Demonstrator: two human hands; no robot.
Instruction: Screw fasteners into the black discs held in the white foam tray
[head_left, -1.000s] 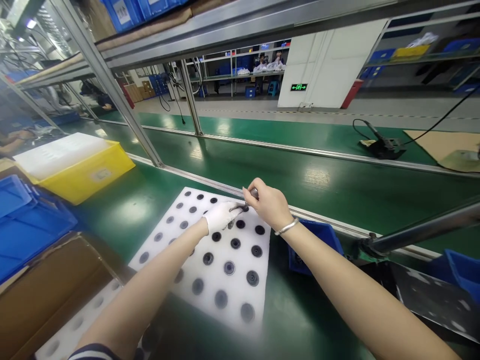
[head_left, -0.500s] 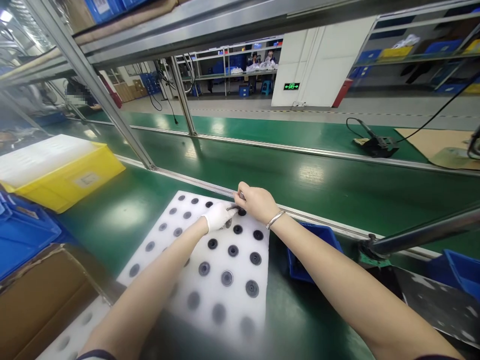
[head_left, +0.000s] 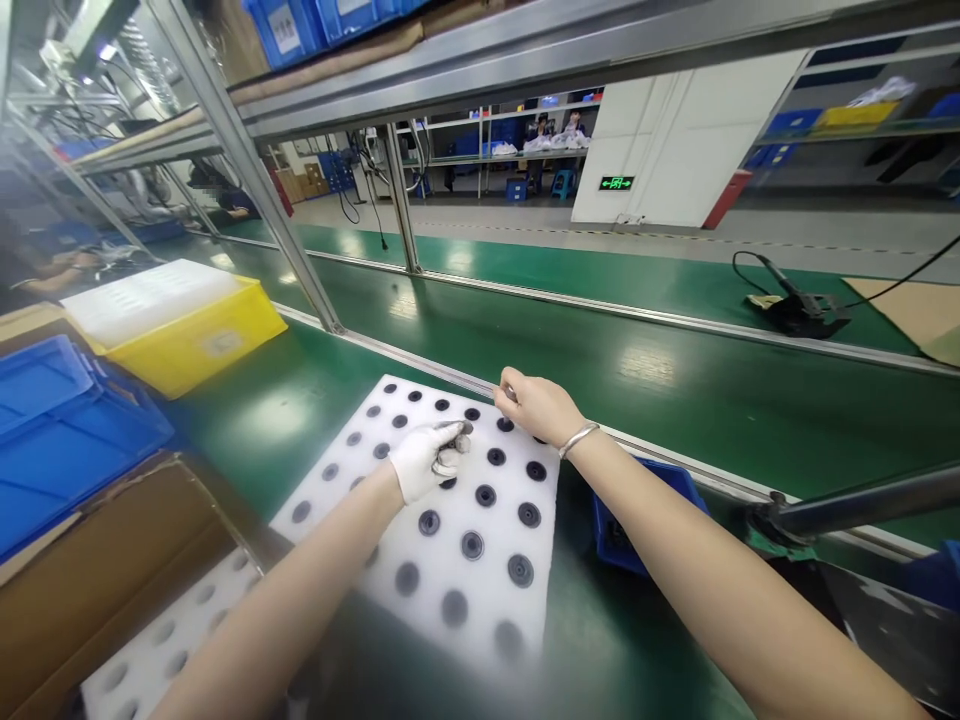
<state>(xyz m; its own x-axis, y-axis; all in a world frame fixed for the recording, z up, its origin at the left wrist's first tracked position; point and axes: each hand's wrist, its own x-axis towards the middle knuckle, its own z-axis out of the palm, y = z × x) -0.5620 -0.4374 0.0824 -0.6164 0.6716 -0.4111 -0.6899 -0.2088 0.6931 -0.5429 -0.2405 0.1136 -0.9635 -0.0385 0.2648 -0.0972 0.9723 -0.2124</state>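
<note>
A white foam tray [head_left: 501, 520] lies on the green bench, with rows of round dark parts [head_left: 485, 495] set in its holes. Over its middle is my left hand [head_left: 431, 458], in a white glove with darkened fingertips. Its fingers are curled together, and what they may hold is hidden. My right hand [head_left: 541, 408], bare with a silver bangle [head_left: 579, 440] at the wrist, is closed above the tray's far right edge. A small dark bit shows between its thumb and finger, too little to name.
To the right stands a blue bin [head_left: 626, 520], partly behind my forearm. A yellow crate [head_left: 199, 345] with white foam, a blue bin [head_left: 82, 440] and a cardboard box [head_left: 112, 570] are on the left. A metal rail [head_left: 450, 372] runs behind the tray; a post [head_left: 262, 190] rises at left.
My left hand has drawn back from the far row toward the tray's middle, away from my right hand. My right hand stays closed near the far edge. The view has turned slightly left.
</note>
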